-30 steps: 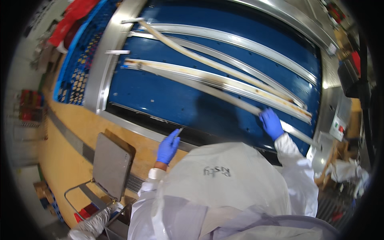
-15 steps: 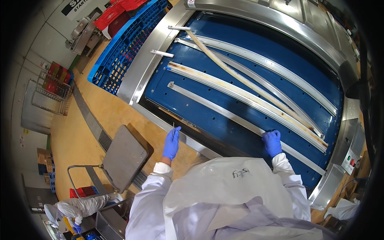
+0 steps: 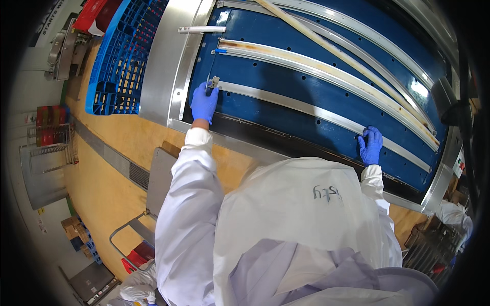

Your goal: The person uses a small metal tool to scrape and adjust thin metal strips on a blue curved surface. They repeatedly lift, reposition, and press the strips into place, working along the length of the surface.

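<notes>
My left hand (image 3: 204,104), in a blue glove, is closed around a thin metal tool whose kind I cannot make out. Its fingertips are at the small bracket (image 3: 215,82) on the left end of the nearest metal strip (image 3: 298,105). Toward the other end of that long flat strip, my right hand (image 3: 371,146), also blue-gloved, has its bent fingers closed on the strip. The strip lies on a blue perforated bed (image 3: 270,71) in a stainless steel frame. Beyond it lie a stained metal rail (image 3: 326,76) and a yellowed curved strip (image 3: 332,48).
A short white rod (image 3: 201,29) juts over the steel edge at left. A blue plastic pallet (image 3: 120,61) stands beside the machine. On the floor behind my left arm is a grey cart (image 3: 161,173). Another person (image 3: 138,285) in white bends at the lower left.
My left hand has moved up and forward from beside the frame to the strip's bracket end. My right hand has shifted right along the strip. The view has tilted and moved closer.
</notes>
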The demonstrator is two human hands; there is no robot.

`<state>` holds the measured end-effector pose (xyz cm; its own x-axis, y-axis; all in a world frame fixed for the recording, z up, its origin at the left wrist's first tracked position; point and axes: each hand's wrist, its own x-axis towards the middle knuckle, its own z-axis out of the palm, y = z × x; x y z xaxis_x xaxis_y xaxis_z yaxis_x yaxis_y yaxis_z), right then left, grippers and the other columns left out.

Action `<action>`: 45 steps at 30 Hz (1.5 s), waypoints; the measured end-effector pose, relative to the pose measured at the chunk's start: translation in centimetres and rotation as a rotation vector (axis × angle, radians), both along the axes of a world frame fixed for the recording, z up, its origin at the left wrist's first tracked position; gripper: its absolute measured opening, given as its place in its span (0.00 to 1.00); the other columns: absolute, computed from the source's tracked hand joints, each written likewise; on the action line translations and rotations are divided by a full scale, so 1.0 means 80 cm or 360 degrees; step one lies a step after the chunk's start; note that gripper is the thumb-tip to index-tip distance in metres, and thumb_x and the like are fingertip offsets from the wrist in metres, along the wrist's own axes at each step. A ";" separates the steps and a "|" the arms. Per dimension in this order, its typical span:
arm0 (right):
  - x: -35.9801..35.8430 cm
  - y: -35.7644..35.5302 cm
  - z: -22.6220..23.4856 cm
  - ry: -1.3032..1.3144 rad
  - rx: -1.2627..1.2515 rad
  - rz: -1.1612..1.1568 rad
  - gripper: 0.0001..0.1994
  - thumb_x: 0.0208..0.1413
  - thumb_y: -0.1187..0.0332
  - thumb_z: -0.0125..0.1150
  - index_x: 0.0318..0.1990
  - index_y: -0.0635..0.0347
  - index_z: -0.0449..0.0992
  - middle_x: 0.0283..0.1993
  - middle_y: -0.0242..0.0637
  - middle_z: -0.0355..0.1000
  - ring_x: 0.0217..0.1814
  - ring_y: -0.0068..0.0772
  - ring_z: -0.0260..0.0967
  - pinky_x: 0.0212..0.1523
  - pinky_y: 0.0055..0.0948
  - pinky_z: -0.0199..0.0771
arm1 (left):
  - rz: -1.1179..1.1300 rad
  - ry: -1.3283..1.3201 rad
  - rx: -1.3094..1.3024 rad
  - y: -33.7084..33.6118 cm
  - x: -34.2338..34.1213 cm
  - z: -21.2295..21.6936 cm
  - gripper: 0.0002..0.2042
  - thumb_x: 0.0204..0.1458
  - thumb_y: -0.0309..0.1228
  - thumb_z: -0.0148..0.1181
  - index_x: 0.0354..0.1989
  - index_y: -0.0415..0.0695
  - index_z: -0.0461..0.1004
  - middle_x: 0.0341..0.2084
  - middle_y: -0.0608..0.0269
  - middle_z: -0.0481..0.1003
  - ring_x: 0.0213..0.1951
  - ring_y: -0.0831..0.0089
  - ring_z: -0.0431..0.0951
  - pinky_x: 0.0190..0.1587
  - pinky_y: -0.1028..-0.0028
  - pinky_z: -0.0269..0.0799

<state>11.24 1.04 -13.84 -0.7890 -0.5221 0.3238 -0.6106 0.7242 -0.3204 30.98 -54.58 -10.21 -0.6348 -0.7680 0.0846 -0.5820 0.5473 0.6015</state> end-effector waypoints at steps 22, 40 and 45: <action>-0.003 0.009 -0.034 -0.0145 0.0071 -0.0106 0.20 0.44 0.66 0.68 0.46 0.60 0.72 0.54 0.50 0.67 0.60 0.57 0.61 0.61 0.51 0.58 | -0.0145 0.0188 0.0198 -0.050 -0.013 -0.035 0.19 0.52 0.39 0.64 0.48 0.40 0.77 0.30 0.59 0.78 0.33 0.72 0.77 0.38 0.70 0.73; 0.004 -0.003 -0.008 -0.0117 -0.0056 -0.0159 0.16 0.45 0.58 0.64 0.35 0.55 0.67 0.46 0.43 0.65 0.54 0.53 0.62 0.58 0.48 0.57 | 0.0049 -0.0073 -0.0065 -0.035 -0.008 0.013 0.19 0.56 0.44 0.58 0.52 0.48 0.74 0.40 0.48 0.78 0.43 0.49 0.79 0.46 0.59 0.74; 0.006 -0.002 -0.007 -0.0115 -0.0034 -0.0167 0.15 0.44 0.60 0.65 0.35 0.55 0.67 0.47 0.43 0.65 0.56 0.53 0.61 0.58 0.48 0.57 | -0.0001 -0.0219 0.0036 -0.014 -0.027 0.039 0.21 0.50 0.49 0.64 0.44 0.44 0.78 0.35 0.50 0.79 0.41 0.53 0.80 0.45 0.61 0.74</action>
<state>11.68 0.88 -14.43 -0.8605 -0.4293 0.2742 -0.5068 0.7754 -0.3768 28.79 -55.69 -7.08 -0.6397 -0.7683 -0.0208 -0.6596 0.5349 0.5281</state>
